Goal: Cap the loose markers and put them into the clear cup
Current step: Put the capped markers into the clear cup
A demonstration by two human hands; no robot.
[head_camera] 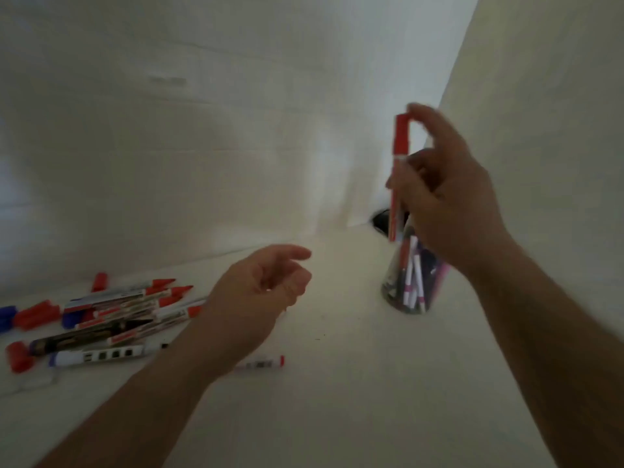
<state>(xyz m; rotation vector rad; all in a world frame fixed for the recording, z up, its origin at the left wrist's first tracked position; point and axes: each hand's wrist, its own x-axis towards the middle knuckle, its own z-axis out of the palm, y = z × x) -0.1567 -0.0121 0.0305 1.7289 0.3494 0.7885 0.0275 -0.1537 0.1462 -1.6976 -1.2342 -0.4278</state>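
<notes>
Biggest thing here is the white wall (202, 130) meeting a second wall on the right, and under them the white table (337, 383) everything sits on. Whole shot is pretty blurry, fair warning.

The clear cup (410, 285) stands upright near the back right corner, already packed with markers, mostly white barrels with pink or purple bands plus some darker ones. Can't count them. There's a dark round thing on the table right behind it, can't tell what.

The right hand (449, 204) is up over the cup, fingers wrapped around a red marker (398, 177) with its red cap on, held nearly vertical, bottom end right at the cup's mouth.

The left hand (263, 292) hangs above the table middle, fingers loosely curled, gripping nothing.

Over on the left edge there's the pile of loose markers (111, 319), red and blue caps mixed in, some lying separately beside the barrels. One small red-tipped marker (263, 362) lies alone, partly under the left wrist.
</notes>
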